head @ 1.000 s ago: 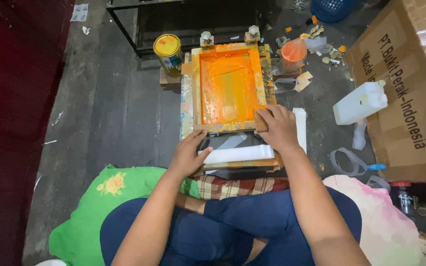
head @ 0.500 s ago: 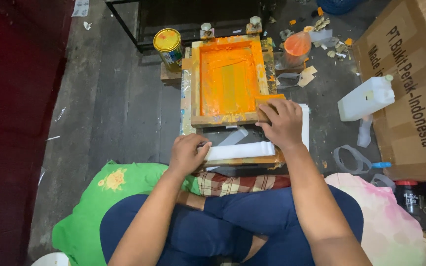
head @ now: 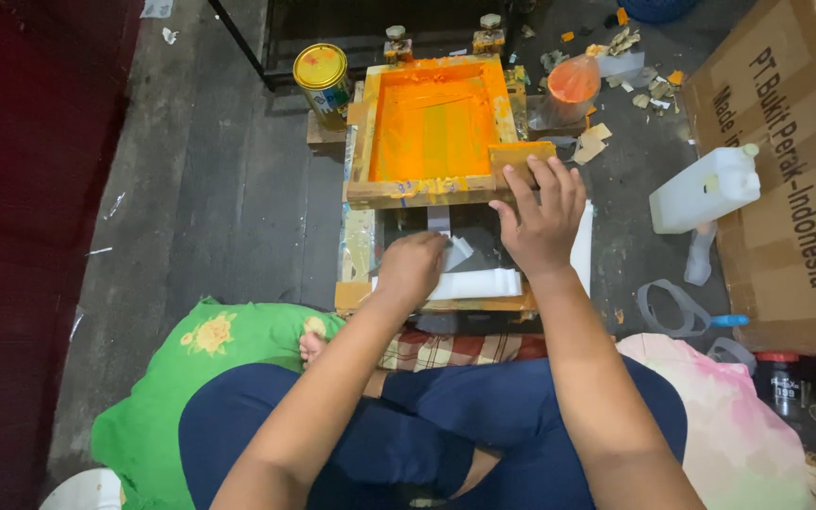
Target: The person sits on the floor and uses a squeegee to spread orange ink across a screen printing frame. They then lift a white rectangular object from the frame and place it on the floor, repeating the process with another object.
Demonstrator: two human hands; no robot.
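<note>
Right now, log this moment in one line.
left hand: on white sheet | right hand: lifting orange wooden-framed printing screen | yellow paint can: beside screen

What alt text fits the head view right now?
Seated cross-legged, a person lifts an orange-inked wooden screen frame with the right hand, while the left hand touches white sheets on the board beneath. A yellow paint can stands behind.
</note>
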